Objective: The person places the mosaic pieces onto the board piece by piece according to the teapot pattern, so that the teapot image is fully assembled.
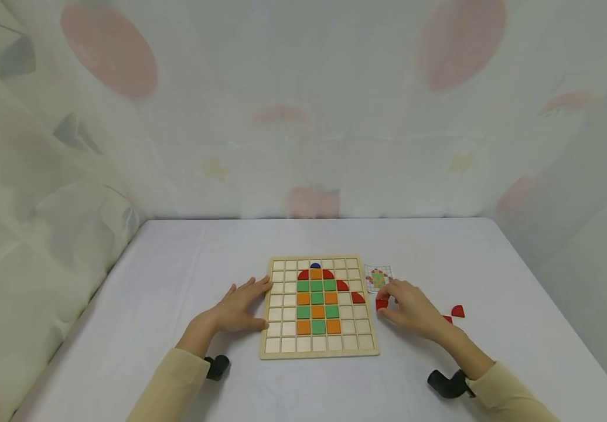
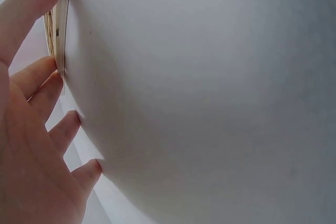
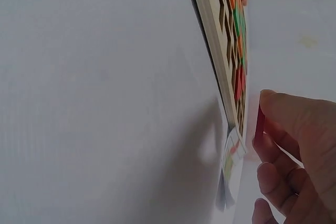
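A wooden grid board lies on the table, with green, orange, red and blue tiles set in its cells. My left hand is spread along the board's left edge; thumb and fingertips touch the rim, as the left wrist view also shows. Just past the board's right edge, my right hand pinches a red tile between thumb and fingers. In the right wrist view that tile appears edge-on, so its full outline is hidden there. A printed pattern card lies beyond the right fingers, beside the board.
A red quarter-round tile lies right of my right hand, with another red piece partly hidden by the wrist. White cloth covers the table. Patterned curtains stand behind and at both sides. Black wrist mounts sit under the forearms.
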`<control>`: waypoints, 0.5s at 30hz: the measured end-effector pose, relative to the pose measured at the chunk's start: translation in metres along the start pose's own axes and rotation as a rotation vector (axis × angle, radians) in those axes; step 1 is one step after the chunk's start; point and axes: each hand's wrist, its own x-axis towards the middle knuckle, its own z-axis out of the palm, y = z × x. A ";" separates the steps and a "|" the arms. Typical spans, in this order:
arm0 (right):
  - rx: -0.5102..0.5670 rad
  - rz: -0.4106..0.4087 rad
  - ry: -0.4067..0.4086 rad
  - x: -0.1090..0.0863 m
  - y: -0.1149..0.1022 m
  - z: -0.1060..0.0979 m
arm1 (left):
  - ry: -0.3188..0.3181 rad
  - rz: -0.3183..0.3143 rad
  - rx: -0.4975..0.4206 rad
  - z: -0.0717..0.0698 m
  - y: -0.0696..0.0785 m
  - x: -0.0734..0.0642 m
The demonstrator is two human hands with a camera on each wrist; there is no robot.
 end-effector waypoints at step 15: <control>-0.112 -0.092 -0.008 0.016 -0.023 0.024 | 0.005 0.000 0.002 0.001 0.000 0.000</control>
